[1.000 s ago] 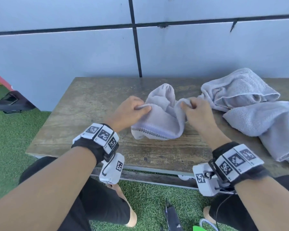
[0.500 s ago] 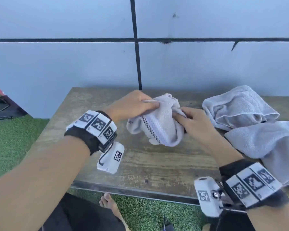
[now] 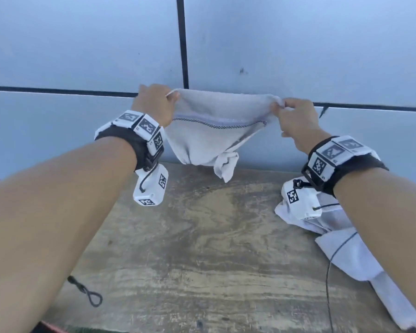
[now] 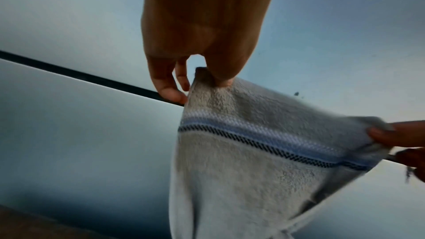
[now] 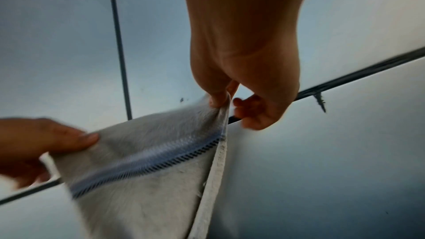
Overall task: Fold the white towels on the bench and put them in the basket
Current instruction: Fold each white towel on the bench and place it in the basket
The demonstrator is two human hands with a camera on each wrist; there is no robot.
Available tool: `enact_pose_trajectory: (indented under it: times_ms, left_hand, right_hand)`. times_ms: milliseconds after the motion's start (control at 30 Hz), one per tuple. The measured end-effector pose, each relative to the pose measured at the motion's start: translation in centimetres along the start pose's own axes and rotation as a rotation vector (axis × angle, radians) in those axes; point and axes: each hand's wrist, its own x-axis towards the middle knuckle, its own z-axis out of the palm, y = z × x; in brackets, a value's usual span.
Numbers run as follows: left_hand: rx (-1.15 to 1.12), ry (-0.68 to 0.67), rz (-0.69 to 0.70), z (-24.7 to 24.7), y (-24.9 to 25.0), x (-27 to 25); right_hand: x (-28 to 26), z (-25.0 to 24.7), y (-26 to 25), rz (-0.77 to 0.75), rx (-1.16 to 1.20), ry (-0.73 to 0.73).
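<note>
I held a white towel [image 3: 209,143] up in the air above the wooden bench [image 3: 202,248], in front of a pale blue panelled wall [image 3: 82,44]. My left hand [image 3: 154,102] pinched one top corner between thumb and fingertip, and my right hand [image 3: 296,116] pinched the other top corner the same way, with the remaining fingers loosely curled. The top edge sagged in a shallow curve between the two hands. The cloth was thick, nubbly terry. A flat woven band ran across it a little below the top edge, pale blue with a thin line of dark, slanted stitching along its lower side. Below the band the towel narrowed to a bunched, twisted point whose tip hung over the back edge of the bench; I could not tell whether it touched the wood. One side edge carried a plain flat hem.

The bench top was weathered wood, grey-brown and streaked, with worn patches. More white towels [image 3: 360,255] lay crumpled at its right end, partly hidden under my right forearm. Thin dark seams divided the wall into large smooth rectangles. A black cord loop [image 3: 91,296] hung beneath my left forearm.
</note>
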Motion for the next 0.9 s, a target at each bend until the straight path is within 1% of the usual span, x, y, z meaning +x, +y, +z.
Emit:
enact_pose_trajectory:
  times_ms: [33,67,133,167,200,233,300,367,400,433,467,500,567,600,633,667,700,767,833,900]
  left_hand:
    - [-0.012,-0.024,-0.031,-0.1,-0.3,0.2]
    - [-0.082,-0.056,-0.070,-0.1,-0.4,0.3]
    - [-0.337,-0.149,-0.145,0.3,-0.4,0.6]
    - [-0.466,-0.175,-0.159,0.7,-0.3,0.9]
    - [-0.573,-0.162,-0.156,1.0,-0.1,1.1]
    - [-0.649,-0.108,-0.139,1.0,0.2,1.4]
    - [-0.663,0.131,-0.061,0.5,1.1,1.6]
    - [-0.620,0.364,0.037,-0.6,1.8,1.5]
    - [-0.625,0.428,0.077,-1.0,1.9,1.4]
    - [-0.627,0.443,0.093,-1.2,1.8,1.3]
    - [-0.608,0.404,0.095,-1.2,1.5,1.4]
    - [-0.567,0.303,0.073,-1.0,1.1,1.4]
    - [-0.487,-0.003,-0.015,0.0,0.0,1.2]
    - [-0.428,-0.126,-0.051,0.8,-0.8,1.1]
    - [-0.370,-0.188,-0.071,1.4,-1.5,0.7]
    - [-0.336,-0.193,-0.084,2.1,-2.2,0.6]
    - [-0.351,-0.173,-0.099,2.3,-2.7,0.5]
    - [-0.436,-0.109,-0.105,2.0,-2.8,0.3]
    - [-0.468,-0.010,-0.042,1.0,-2.1,0.3]
    - [-0.469,0.080,0.058,-0.3,-1.0,0.5]
  right_hand:
    - [0.3,-0.1,0.0,0.035,0.041,-0.023]
    - [0.4,-0.2,-0.2,0.067,0.086,-0.057]
    - [0.6,-0.3,-0.6,0.104,0.142,-0.118]
    - [0.7,-0.3,-0.9,0.104,0.163,-0.126]
    - [0.9,-0.3,-1.2,0.088,0.195,-0.116]
    - [1.0,-0.4,-1.6,0.051,0.232,-0.091]
    - [1.2,-0.4,-2.3,-0.076,0.299,-0.037]
    - [0.9,-0.4,-2.8,-0.191,0.352,-0.044]
    - [0.8,-0.3,-2.9,-0.213,0.333,-0.062]
    - [0.7,-0.1,-2.8,-0.209,0.278,-0.075]
    - [0.7,0.2,-2.5,-0.181,0.198,-0.089]
    - [0.8,0.5,-2.0,-0.132,0.119,-0.113]
    - [0.8,1.3,-0.6,-0.017,0.012,-0.167]
    - [0.8,1.8,0.2,0.037,-0.021,-0.179]
    - [0.7,2.2,0.9,0.081,-0.031,-0.178]
    - [0.5,2.5,1.4,0.108,-0.017,-0.170]
    - [0.6,2.7,1.7,0.117,0.016,-0.153]
    - [0.9,2.7,1.7,0.086,0.092,-0.106]
    - [1.2,2.1,1.1,0.010,0.154,-0.044]
    - [1.3,1.2,0.3,-0.069,0.176,0.008]
